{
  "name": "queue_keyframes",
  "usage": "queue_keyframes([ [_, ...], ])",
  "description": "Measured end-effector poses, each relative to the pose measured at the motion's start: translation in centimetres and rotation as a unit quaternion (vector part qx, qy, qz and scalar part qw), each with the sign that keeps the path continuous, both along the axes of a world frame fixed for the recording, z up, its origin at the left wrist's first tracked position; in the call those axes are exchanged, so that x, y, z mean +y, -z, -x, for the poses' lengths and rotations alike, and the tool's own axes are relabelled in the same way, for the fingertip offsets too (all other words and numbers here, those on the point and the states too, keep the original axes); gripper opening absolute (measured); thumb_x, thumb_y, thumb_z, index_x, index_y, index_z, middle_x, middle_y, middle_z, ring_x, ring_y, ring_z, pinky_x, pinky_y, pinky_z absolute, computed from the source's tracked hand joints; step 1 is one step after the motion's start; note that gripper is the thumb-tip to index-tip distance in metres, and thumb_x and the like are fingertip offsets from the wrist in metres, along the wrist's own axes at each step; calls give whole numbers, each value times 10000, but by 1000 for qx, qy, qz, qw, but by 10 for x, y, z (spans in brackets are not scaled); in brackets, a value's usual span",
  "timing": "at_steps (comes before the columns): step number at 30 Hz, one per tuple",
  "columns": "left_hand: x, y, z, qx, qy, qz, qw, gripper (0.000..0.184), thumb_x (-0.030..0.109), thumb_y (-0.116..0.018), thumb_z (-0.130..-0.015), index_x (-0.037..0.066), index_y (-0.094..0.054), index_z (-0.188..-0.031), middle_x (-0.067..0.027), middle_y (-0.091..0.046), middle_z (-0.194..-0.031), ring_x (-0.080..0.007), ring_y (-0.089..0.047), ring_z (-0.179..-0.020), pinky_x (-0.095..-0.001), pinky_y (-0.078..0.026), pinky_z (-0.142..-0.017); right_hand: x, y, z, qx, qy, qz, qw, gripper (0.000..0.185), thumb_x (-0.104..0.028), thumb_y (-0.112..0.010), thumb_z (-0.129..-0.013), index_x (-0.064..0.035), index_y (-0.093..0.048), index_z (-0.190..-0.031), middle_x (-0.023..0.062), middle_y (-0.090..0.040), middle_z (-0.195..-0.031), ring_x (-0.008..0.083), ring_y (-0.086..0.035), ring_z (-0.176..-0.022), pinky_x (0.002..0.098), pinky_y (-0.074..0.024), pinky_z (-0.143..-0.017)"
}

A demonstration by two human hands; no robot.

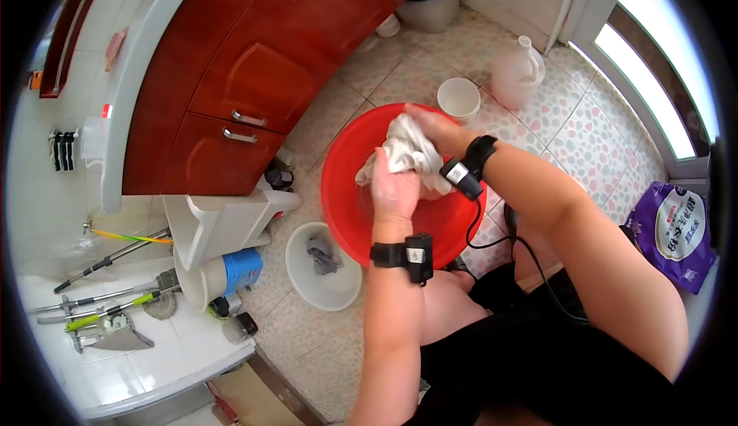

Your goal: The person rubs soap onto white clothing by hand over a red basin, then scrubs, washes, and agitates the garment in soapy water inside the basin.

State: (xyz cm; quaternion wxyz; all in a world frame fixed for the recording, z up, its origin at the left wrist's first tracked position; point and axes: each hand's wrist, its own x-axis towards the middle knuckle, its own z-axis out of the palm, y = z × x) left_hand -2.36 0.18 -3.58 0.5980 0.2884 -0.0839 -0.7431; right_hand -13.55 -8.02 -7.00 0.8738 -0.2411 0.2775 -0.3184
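A wet-looking white cloth [407,148] is bunched up between my two hands, over the red basin [342,207]. My left hand [393,189] grips the near side of the cloth, its thumb pointing up along it. On the far right side of the bundle, my right hand [437,129] is closed around the fabric. Folds of cloth hide part of the fingers on both hands. Each wrist wears a black strap with a small device, and a cable runs from the right one.
Left of the basin stands a white bucket [298,268] with a dark grey cloth [323,259] inside. A small white tub [459,99] and a translucent jug [516,74] stand behind. A purple bag [671,235] lies at right; red cabinets [246,72] line the left.
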Motion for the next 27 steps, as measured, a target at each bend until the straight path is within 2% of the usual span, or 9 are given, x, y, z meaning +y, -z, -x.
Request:
queue_keyframes([
  [4, -1, -17, -38, 47, -68, 44, 996, 504, 361, -381, -920, -19, -396, -1250, -150, -445, -1281, -298, -402, -1195, -424, -276, -1029, 28, -57, 18, -142, -123, -76, 979, 598, -528, -355, -901, -8, -514, -1151, 115, -548, -1157, 209, -512, -1048, 330, -388, -925],
  [6, 0, -11, -57, 62, -100, 49, 992, 516, 365, -380, -918, -27, -388, -1254, -163, -436, -1287, -305, -393, -1204, -430, -270, -1033, 22, -15, 16, 50, -238, 128, 961, 568, -493, -435, -885, -20, -485, -1194, 108, -517, -1202, 196, -476, -1088, 323, -353, -952],
  [8, 1, -4, -70, 61, -134, 33, 989, 536, 375, -379, -914, -36, -381, -1257, -177, -424, -1296, -313, -376, -1219, -438, -257, -1042, 33, -13, 18, 253, -173, 526, 793, 497, -381, -526, -872, -13, -476, -1201, 99, -533, -1161, 173, -498, -1046, 321, -372, -926],
  [11, 3, 4, -75, 102, -138, -7, 985, 555, 395, -407, -904, -23, -375, -1268, -172, -425, -1297, -318, -397, -1200, -444, -278, -1031, 29, -28, 15, 147, -80, 253, 953, 475, -327, -538, -879, -28, -436, -1234, 71, -523, -1157, 142, -490, -1046, 294, -382, -920],
  [15, -1, -9, -47, 92, -84, -101, 987, 523, 391, -471, -887, -2, -426, -1229, -151, -471, -1253, -293, -455, -1148, -417, -341, -995, 25, -30, 0, 181, 79, 250, 948, 249, -260, -523, -891, -39, -552, -1003, 48, -598, -963, 128, -550, -884, 291, -450, -756],
  [19, -6, 16, -35, -31, -80, -114, 990, 292, 304, -532, -881, 62, -531, -1045, -74, -575, -1035, -200, -551, -979, -345, -452, -860, 76, -54, -20, 456, 50, 605, 651, 229, -244, -507, -859, -29, -584, -842, 166, -615, -789, 269, -614, -708, 343, -470, -617],
  [22, -11, 36, -3, -78, -115, -123, 983, 238, 273, -517, -894, 76, -530, -1026, -51, -572, -981, -178, -574, -907, -311, -498, -722, 54, -29, -32, 567, 54, 630, 528, 262, -257, -485, -840, -26, -589, -772, 198, -599, -729, 366, -588, -665, 401, -467, -568],
  [25, -14, 30, 11, -139, -119, -111, 977, 316, 364, -461, -910, 86, -537, -1040, -69, -598, -974, -218, -572, -918, -349, -483, -763, 30, -27, -26, 483, 197, 382, 763, 288, -261, -457, -850, -56, -582, -690, 191, -597, -701, 374, -587, -645, 442, -472, -573],
  [27, -15, 34, -5, -190, -155, -121, 962, 339, 385, -468, -904, 76, -558, -1007, -83, -599, -986, -230, -576, -920, -364, -485, -769, 52, -21, -34, 534, 107, 601, 585, 355, -314, -457, -861, -36, -612, -705, 224, -599, -725, 401, -580, -669, 448, -469, -618],
])
